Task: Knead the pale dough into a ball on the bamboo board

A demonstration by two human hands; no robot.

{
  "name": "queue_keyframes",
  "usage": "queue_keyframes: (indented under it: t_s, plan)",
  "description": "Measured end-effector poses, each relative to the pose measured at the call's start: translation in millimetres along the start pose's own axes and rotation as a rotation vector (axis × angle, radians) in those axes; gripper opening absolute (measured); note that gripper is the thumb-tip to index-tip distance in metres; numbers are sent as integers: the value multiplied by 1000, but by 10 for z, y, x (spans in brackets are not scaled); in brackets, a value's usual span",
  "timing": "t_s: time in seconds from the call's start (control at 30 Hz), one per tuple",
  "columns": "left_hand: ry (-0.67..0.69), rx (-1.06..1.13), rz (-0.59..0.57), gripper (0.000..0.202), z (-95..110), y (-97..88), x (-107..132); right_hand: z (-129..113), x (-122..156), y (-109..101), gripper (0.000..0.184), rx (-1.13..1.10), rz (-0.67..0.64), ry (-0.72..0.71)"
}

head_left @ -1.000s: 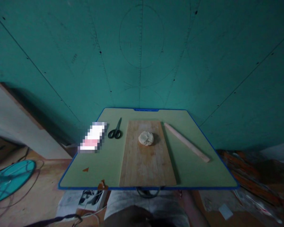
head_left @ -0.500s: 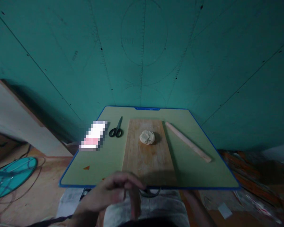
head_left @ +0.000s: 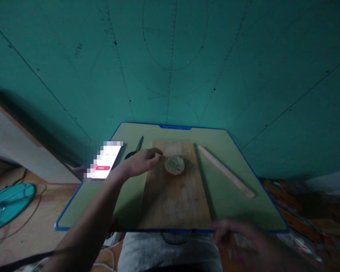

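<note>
A round, flattened lump of dough [head_left: 175,165] with a creased top lies on the upper half of a wooden cutting board [head_left: 178,204]. My left hand [head_left: 143,161] reaches over the board's left edge, its bent fingertips right beside the dough's left side. Its thumb and fingers are a little apart and hold nothing; whether a fingertip touches the dough I cannot tell. Past that hand, black-handled scissors [head_left: 138,146] are partly covered. My right hand [head_left: 235,236], smeared by motion, is low at the table's front edge. To the right of the board rests a wooden rolling pin [head_left: 226,171].
A phone [head_left: 105,161] with a lit screen lies at the left side of the blue-rimmed folding table [head_left: 229,211]. Behind the table rises a green wall [head_left: 170,83] with drawn marks. Cables and a teal round object [head_left: 11,204] are on the floor at left.
My left hand has moved forward from the front edge to the dough's left side, now hiding part of the scissors. My right hand has come up to the front edge. The view shifted slightly.
</note>
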State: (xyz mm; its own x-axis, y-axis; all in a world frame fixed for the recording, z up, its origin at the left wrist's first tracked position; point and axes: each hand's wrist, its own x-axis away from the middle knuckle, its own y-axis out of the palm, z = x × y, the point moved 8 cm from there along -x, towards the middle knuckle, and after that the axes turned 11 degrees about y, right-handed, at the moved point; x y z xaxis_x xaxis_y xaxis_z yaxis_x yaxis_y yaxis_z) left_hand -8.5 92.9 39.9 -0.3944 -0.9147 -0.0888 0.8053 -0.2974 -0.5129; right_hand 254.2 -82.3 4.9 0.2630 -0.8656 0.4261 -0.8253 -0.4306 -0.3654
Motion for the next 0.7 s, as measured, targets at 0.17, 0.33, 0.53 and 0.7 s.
queue_keyframes:
  t_s: [0.17, 0.33, 0.53, 0.7]
  plan:
    - [100, -408, -131, 54, 18, 192, 62, -710, -929, -365, 56, 384, 291, -244]
    - [189, -659, -230, 51, 19, 328, 65, -891, -1497, -136, 94, 736, 271, -330]
    - [263, -563, -239, 47, 27, 366, 43, -721, -1577, -13, 87, 656, 245, -449]
    - [350, -500, -228, 36, 104, 401, 41, -733, -1570, -29, 71, 576, 272, -515]
